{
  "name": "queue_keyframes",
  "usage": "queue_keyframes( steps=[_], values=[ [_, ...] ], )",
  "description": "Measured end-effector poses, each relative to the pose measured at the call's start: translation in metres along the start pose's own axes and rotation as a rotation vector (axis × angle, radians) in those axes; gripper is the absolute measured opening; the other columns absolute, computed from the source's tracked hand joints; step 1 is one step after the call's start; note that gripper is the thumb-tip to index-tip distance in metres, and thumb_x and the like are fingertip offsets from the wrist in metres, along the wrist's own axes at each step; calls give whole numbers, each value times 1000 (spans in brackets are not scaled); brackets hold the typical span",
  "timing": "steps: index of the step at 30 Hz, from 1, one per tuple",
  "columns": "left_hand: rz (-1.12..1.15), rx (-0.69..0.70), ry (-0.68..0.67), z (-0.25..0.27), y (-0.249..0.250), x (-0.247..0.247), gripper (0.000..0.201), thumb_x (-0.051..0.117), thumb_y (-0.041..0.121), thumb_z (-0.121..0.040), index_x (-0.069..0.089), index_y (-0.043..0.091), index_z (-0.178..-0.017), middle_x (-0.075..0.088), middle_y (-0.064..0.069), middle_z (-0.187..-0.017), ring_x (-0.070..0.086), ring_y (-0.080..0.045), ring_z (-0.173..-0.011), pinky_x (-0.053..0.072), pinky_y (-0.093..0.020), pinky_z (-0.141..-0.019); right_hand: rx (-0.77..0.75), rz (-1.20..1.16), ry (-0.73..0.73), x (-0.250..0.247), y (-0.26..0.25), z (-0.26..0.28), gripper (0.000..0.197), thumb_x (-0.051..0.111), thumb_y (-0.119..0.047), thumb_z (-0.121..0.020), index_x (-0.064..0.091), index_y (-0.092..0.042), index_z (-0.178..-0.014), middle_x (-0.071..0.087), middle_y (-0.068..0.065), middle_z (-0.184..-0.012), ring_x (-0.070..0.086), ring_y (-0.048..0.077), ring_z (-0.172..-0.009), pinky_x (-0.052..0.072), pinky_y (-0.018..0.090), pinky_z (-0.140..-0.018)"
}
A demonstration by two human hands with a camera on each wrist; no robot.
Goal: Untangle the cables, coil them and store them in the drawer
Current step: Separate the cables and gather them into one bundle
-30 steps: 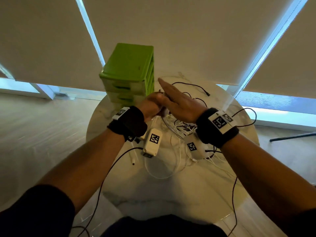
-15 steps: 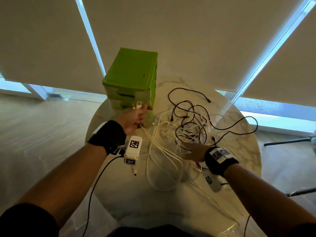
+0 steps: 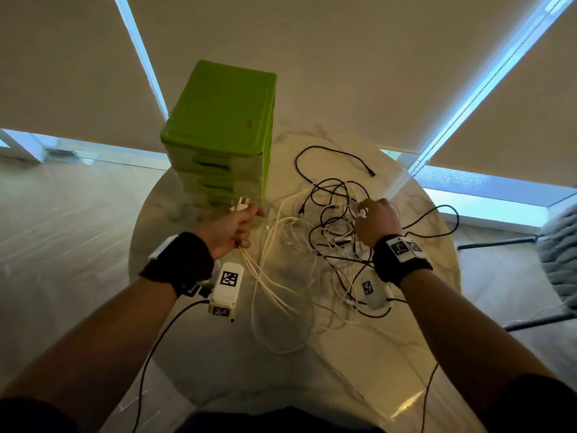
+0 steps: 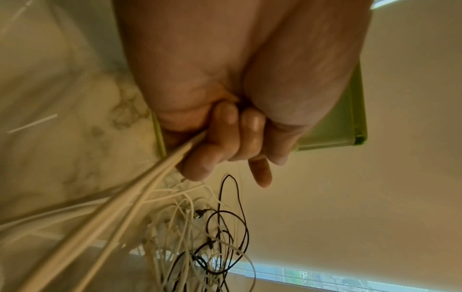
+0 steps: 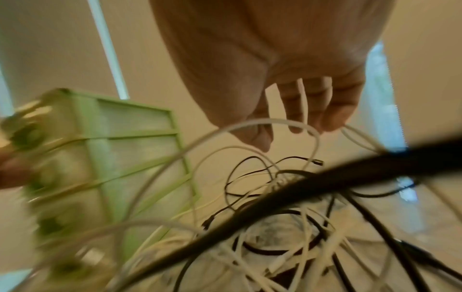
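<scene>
My left hand [image 3: 237, 226] grips a bundle of white cables [image 3: 265, 282] in a fist, just in front of the green drawer unit [image 3: 224, 129]. Their plug ends [image 3: 242, 204] stick out above the fist. The left wrist view shows the fingers [image 4: 225, 138] curled round the strands [image 4: 140, 189]. A tangle of black and white cables [image 3: 337, 226] lies on the round marble table [image 3: 312, 370]. My right hand [image 3: 376, 221] sits over the tangle's right side, its fingers [image 5: 300, 110] curled round a white cable. All the drawers look closed.
One black cable [image 3: 337, 154] loops out toward the table's far edge, another [image 3: 437, 214] toward the right edge. A chair with a grey knitted throw [image 3: 562, 245] stands to the right. Blinds hang behind the table.
The hands, together by the drawer unit a second ago, have parted. The left still holds the white bundle; the right has moved forward over the tangle and curled round a white cable.
</scene>
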State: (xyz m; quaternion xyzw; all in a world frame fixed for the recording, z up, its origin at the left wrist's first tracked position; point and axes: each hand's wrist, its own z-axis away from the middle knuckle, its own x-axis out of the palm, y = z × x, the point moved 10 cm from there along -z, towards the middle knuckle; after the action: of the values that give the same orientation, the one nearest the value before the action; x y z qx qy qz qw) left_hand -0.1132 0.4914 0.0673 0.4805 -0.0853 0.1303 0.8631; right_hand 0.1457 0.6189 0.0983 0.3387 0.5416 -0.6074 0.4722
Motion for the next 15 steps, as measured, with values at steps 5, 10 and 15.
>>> queue_keyframes(
  steps=[5,10,15],
  values=[
    [-4,-40,7,-10,-9,0,22,40,27,-102,54,13,-91,22,9,-42,20,-3,-36,25,-18,-41,51,-11,-148,26,37,-10,13,57,-17,-87,61,-28,-92,62,6,-113,56,22,-93,45,30,-80],
    [-9,-41,5,-25,-10,9,21,42,25,-101,55,13,-90,21,10,-44,20,-4,-38,24,-19,-41,88,-155,-278,52,49,-7,32,56,-20,-93,48,-26,-124,58,4,-109,58,22,-91,47,32,-75],
    [-7,-47,6,-35,-14,17,20,45,24,-100,57,13,-89,20,11,-46,18,-5,-40,23,-21,-43,-12,-174,-366,70,33,2,27,51,-20,-95,56,-28,-121,60,-1,-95,58,17,-82,51,33,-76]
  ],
)
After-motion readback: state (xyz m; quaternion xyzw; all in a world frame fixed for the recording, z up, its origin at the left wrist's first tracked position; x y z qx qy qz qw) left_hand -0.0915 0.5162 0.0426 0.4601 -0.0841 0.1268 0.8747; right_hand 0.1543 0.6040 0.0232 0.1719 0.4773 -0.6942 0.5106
